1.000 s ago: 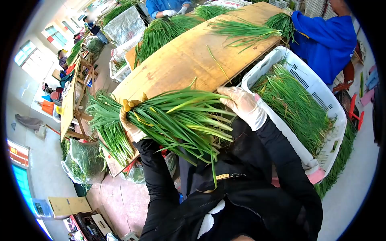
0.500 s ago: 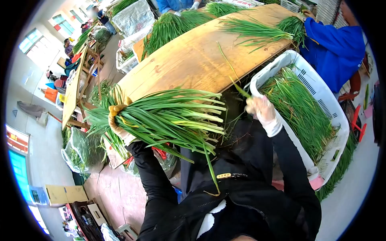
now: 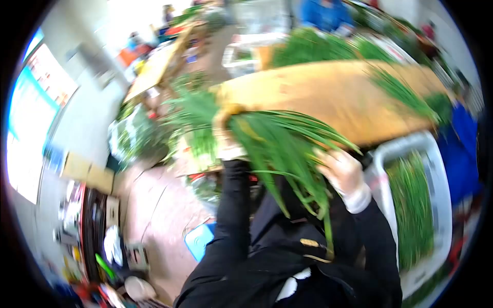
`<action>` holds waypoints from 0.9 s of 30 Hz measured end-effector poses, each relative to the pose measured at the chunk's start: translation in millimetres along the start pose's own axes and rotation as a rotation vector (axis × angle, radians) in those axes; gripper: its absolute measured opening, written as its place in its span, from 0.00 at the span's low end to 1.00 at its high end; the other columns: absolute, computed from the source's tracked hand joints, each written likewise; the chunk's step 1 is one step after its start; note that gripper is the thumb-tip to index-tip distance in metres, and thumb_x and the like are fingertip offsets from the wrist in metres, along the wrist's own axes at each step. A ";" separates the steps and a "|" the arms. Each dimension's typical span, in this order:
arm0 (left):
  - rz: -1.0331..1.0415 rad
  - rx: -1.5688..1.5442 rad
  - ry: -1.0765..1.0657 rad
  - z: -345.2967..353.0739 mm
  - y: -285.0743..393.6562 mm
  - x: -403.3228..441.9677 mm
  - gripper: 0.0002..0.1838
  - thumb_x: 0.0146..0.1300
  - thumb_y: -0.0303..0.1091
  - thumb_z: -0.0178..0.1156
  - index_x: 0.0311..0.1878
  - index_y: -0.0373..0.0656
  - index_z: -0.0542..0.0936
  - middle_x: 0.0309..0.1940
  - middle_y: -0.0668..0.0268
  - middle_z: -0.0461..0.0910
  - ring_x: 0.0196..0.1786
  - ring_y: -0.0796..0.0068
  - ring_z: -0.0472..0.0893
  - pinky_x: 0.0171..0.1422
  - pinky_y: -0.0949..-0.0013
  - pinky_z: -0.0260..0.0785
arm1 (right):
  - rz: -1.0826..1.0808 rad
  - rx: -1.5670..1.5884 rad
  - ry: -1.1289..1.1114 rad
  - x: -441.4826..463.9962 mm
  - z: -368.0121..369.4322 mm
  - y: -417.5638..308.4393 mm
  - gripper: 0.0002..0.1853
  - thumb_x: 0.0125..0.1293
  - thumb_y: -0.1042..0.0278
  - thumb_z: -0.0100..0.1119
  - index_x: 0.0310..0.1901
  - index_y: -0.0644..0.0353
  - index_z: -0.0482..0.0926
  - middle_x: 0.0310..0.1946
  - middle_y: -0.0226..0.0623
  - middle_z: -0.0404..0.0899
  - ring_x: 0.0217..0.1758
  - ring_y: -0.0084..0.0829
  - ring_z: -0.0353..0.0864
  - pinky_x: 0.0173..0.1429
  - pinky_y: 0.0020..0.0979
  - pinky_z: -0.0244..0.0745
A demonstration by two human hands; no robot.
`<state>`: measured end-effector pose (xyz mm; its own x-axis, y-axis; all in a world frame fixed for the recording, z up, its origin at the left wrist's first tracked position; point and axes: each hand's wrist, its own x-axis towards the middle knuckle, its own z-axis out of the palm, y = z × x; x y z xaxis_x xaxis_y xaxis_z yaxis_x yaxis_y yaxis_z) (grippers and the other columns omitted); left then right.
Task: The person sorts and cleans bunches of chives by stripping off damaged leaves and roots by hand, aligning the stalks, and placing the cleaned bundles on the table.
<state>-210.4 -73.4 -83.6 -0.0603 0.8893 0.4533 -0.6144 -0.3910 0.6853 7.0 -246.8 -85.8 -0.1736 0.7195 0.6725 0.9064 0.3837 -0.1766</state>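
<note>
- Where the right side of the scene lies nearest the person, a deep white plastic crate with rounded corners (image 3: 442, 200) holds long, thin green stalks (image 3: 411, 215) laid mostly lengthwise.
- On the left, a clear, crinkled plastic bag (image 3: 136, 136) bulges with loose greenery; farther off, past the board, a smaller white plastic crate (image 3: 237, 64) has a little green inside.
- Between them stretches a long, smooth, yellow-brown wooden board (image 3: 308, 92), with a fan of slim green stalks (image 3: 403, 95) on its far right part and a thick, shaggy green heap (image 3: 308, 46) along its far edge.
- At the near left end of the board, in front of the person, is the large bunch of flat, strap-like green leaves (image 3: 285, 138); its right-hand ends droop, and a few strands hang down over the black clothing (image 3: 287, 220).
- The left hand (image 3: 224, 131), forearm reaching forward, has its fingers closed around the bunch.
- The right hand (image 3: 340, 169), in a pale glove with a white cuff, is bent inward at the bunch's right end, fingers curled; blur hides whether they pinch a stalk.
</note>
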 end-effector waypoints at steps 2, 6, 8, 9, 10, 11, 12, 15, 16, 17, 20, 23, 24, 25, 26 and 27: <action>-0.087 -0.104 0.047 1.2 -1.2 -7.7 0.14 0.54 0.41 0.53 0.34 0.38 0.76 0.32 0.63 0.76 0.37 0.72 0.74 0.48 0.68 0.65 | 0.060 0.339 0.049 -0.2 5.6 6.6 0.15 0.46 0.71 0.63 0.39 0.59 0.79 0.23 0.38 0.74 0.25 0.36 0.74 0.32 0.33 0.69; -0.372 -0.785 -0.010 26.2 5.8 -10.2 0.07 0.53 0.35 0.55 0.30 0.42 0.72 0.27 0.65 0.73 0.33 0.67 0.74 0.47 0.62 0.68 | 0.018 0.387 -0.039 -10.0 24.0 32.6 0.09 0.55 0.64 0.57 0.28 0.62 0.73 0.23 0.40 0.73 0.25 0.41 0.72 0.30 0.35 0.66; -0.413 -0.790 0.017 30.3 16.3 -11.2 0.09 0.54 0.34 0.56 0.34 0.40 0.72 0.27 0.65 0.73 0.34 0.66 0.74 0.49 0.63 0.68 | -0.094 0.201 -0.065 -7.2 21.3 26.2 0.13 0.60 0.59 0.51 0.30 0.61 0.71 0.23 0.40 0.71 0.24 0.41 0.70 0.28 0.37 0.65; -0.444 -0.750 0.048 31.6 17.7 -10.7 0.09 0.54 0.34 0.56 0.35 0.39 0.73 0.28 0.66 0.73 0.34 0.65 0.74 0.49 0.64 0.68 | -0.189 0.065 -0.011 -10.7 24.4 29.9 0.11 0.60 0.61 0.50 0.29 0.61 0.70 0.23 0.40 0.70 0.23 0.41 0.70 0.27 0.38 0.65; -0.432 -0.724 0.043 29.7 17.2 -8.9 0.10 0.54 0.34 0.56 0.36 0.39 0.73 0.28 0.66 0.73 0.34 0.66 0.74 0.49 0.64 0.69 | -0.153 0.022 0.030 -15.2 28.2 33.8 0.10 0.61 0.63 0.49 0.29 0.61 0.70 0.23 0.40 0.70 0.24 0.41 0.70 0.27 0.38 0.65; -0.425 -0.701 0.037 28.2 15.3 -6.5 0.10 0.54 0.34 0.56 0.36 0.38 0.73 0.29 0.66 0.73 0.34 0.66 0.74 0.48 0.65 0.69 | -0.114 -0.025 0.070 -16.6 29.9 36.2 0.09 0.62 0.64 0.48 0.28 0.61 0.69 0.23 0.40 0.70 0.24 0.41 0.70 0.27 0.38 0.65; -0.399 -0.643 0.057 27.7 13.6 -2.7 0.11 0.53 0.35 0.56 0.38 0.40 0.73 0.29 0.67 0.73 0.35 0.69 0.74 0.48 0.65 0.67 | -0.096 0.086 0.051 -11.4 25.0 36.3 0.08 0.63 0.68 0.46 0.29 0.62 0.69 0.24 0.41 0.70 0.25 0.43 0.71 0.29 0.38 0.66; -0.352 -0.745 0.008 21.8 17.4 7.1 0.10 0.53 0.35 0.56 0.36 0.40 0.72 0.28 0.67 0.72 0.34 0.70 0.73 0.49 0.65 0.66 | 0.010 0.266 0.099 -16.0 22.5 47.0 0.07 0.63 0.69 0.44 0.31 0.63 0.67 0.27 0.44 0.70 0.28 0.43 0.71 0.33 0.35 0.66; -0.336 -0.744 0.039 20.5 19.1 12.2 0.09 0.54 0.34 0.55 0.34 0.41 0.72 0.26 0.68 0.72 0.33 0.72 0.73 0.52 0.63 0.66 | 0.055 0.271 0.053 -21.6 14.5 53.4 0.07 0.63 0.69 0.44 0.31 0.63 0.66 0.27 0.44 0.69 0.28 0.43 0.70 0.33 0.35 0.65; -0.322 -0.745 0.069 19.4 20.7 16.8 0.07 0.54 0.34 0.54 0.33 0.41 0.71 0.25 0.69 0.71 0.33 0.74 0.72 0.54 0.61 0.65 | 0.102 0.275 0.007 -29.8 6.9 59.8 0.07 0.63 0.70 0.44 0.31 0.63 0.66 0.26 0.44 0.69 0.28 0.42 0.70 0.33 0.34 0.64; -0.281 -0.774 0.041 17.3 24.1 22.6 0.06 0.57 0.32 0.52 0.33 0.41 0.70 0.24 0.70 0.68 0.30 0.75 0.70 0.49 0.66 0.69 | 0.303 0.215 -0.079 -59.0 1.3 63.2 0.07 0.64 0.69 0.42 0.31 0.63 0.65 0.24 0.43 0.67 0.25 0.41 0.68 0.31 0.35 0.63; -0.254 -0.735 0.100 19.2 35.6 26.9 0.06 0.56 0.34 0.52 0.31 0.41 0.71 0.24 0.69 0.70 0.30 0.73 0.72 0.46 0.66 0.69 | 0.278 0.013 -0.096 -114.5 28.7 90.9 0.08 0.64 0.67 0.41 0.30 0.62 0.65 0.20 0.40 0.66 0.22 0.39 0.67 0.28 0.36 0.62; -0.200 -0.627 0.052 13.4 35.7 29.5 0.07 0.56 0.35 0.52 0.29 0.41 0.72 0.25 0.67 0.73 0.32 0.71 0.74 0.43 0.67 0.70 | 0.310 0.049 -0.324 -117.9 30.7 87.8 0.08 0.61 0.67 0.44 0.37 0.61 0.63 0.26 0.44 0.67 0.29 0.41 0.67 0.35 0.37 0.63; -0.077 -0.494 0.057 13.0 37.5 29.9 0.09 0.55 0.37 0.52 0.29 0.41 0.73 0.27 0.65 0.75 0.33 0.70 0.76 0.41 0.67 0.70 | 0.357 0.078 -0.552 -123.8 25.6 84.8 0.14 0.58 0.67 0.48 0.44 0.61 0.62 0.33 0.48 0.68 0.37 0.43 0.68 0.41 0.38 0.64; -0.048 -0.409 0.186 4.9 28.7 35.0 0.10 0.55 0.38 0.53 0.33 0.41 0.75 0.28 0.66 0.75 0.33 0.71 0.75 0.42 0.67 0.70 | 0.430 0.106 -0.778 -133.2 15.4 78.1 0.22 0.55 0.67 0.51 0.51 0.61 0.60 0.39 0.52 0.69 0.44 0.46 0.68 0.47 0.39 0.65; -0.037 -0.312 0.147 10.2 37.4 31.1 0.11 0.55 0.38 0.53 0.35 0.41 0.75 0.29 0.66 0.76 0.33 0.73 0.75 0.43 0.68 0.69 | 0.524 0.146 -0.993 -143.9 7.8 70.7 0.31 0.52 0.67 0.55 0.58 0.60 0.59 0.46 0.55 0.70 0.52 0.48 0.69 0.54 0.40 0.65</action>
<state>-227.2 -62.8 -38.1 -0.1324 0.9351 0.3288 -0.8280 -0.2867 0.4820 93.1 -318.6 -200.6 -0.0736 0.9276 -0.3663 0.9149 -0.0833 -0.3949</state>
